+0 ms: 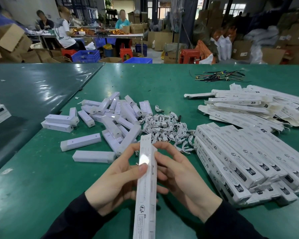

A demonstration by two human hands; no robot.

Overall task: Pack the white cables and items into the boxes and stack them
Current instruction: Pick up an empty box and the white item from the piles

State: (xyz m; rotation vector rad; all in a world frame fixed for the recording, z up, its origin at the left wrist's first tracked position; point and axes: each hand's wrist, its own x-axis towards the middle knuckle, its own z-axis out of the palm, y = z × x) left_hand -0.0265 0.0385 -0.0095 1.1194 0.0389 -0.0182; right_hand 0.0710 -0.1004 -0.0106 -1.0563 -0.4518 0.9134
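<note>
Left hand (114, 180) and right hand (179, 176) both curled round one long white box (146, 183), left thumb pressed on its glossy top face, small print there unreadable. Just right, stacked packed boxes (245, 163) marked "CE FC RoHS". Beyond the fingertips, tangled white cables (166, 130), loose white units (114, 116), flat unfolded cartons (248, 104) on green table (41, 169).

white boxes (231, 157) — green table (41, 178), black sleeves (72, 219)

My green surface (41, 178) carries loose white bars (100, 121), a tangle of white cables (164, 128), stacked packed boxes (245, 163) right, flat unfolded boxes (248, 106) behind, coloured wires (219, 77) farther back.
</note>
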